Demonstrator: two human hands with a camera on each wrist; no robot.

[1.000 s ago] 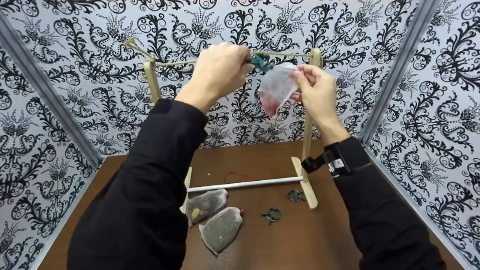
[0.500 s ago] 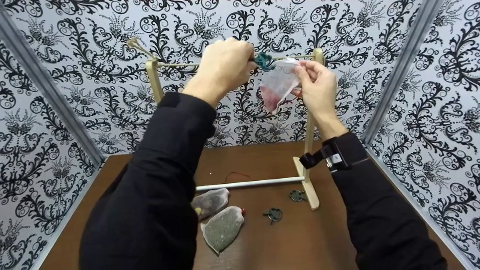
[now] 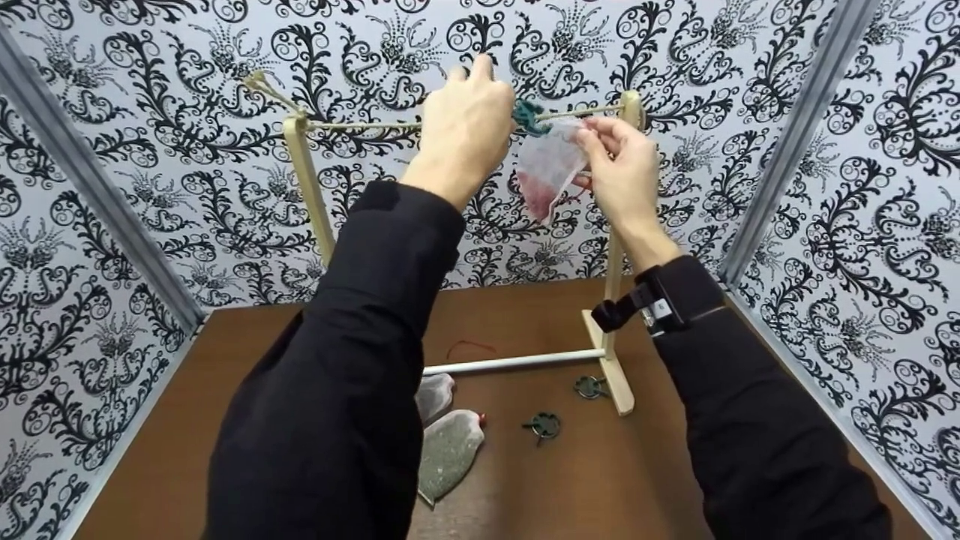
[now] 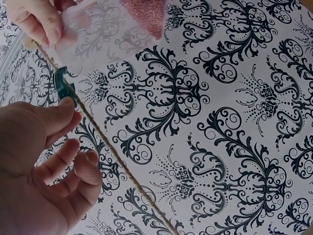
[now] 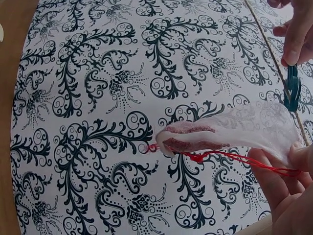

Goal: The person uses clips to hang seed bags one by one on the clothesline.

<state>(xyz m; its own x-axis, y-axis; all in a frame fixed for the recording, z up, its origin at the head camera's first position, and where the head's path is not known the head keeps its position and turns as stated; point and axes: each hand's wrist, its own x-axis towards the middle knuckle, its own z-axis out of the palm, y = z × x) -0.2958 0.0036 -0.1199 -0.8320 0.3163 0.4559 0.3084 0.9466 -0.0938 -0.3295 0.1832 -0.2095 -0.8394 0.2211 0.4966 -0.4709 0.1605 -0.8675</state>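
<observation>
My left hand point(image 3: 466, 131) is up at the rope point(image 3: 360, 125), thumb and forefinger pinching a dark green clip point(image 4: 63, 85) that sits on it. The other fingers are loosely bent. To the right, my right hand point(image 3: 628, 169) pinches the top corner of a sheer white drawstring bag point(image 3: 553, 154). Pinkish-red contents point(image 4: 146, 14) fill the bag's lower end, and its upper edge overlaps the clip in the head view. Red drawstring cord point(image 5: 239, 156) runs from the bag to the right fingers in the right wrist view.
Wooden posts point(image 3: 309, 195) carry the rope, joined below by a white rod point(image 3: 517, 362). On the brown table point(image 3: 570, 480) lie a bag with greenish-grey filling point(image 3: 450, 454), a partly hidden second bag point(image 3: 435, 397), two round green clips point(image 3: 545, 425) and a red string point(image 3: 471, 345).
My left hand has shifted slightly right, and its outer fingers have lifted from a curled pose while the pinch stays on the clip. The right hand still holds the bag beside it.
</observation>
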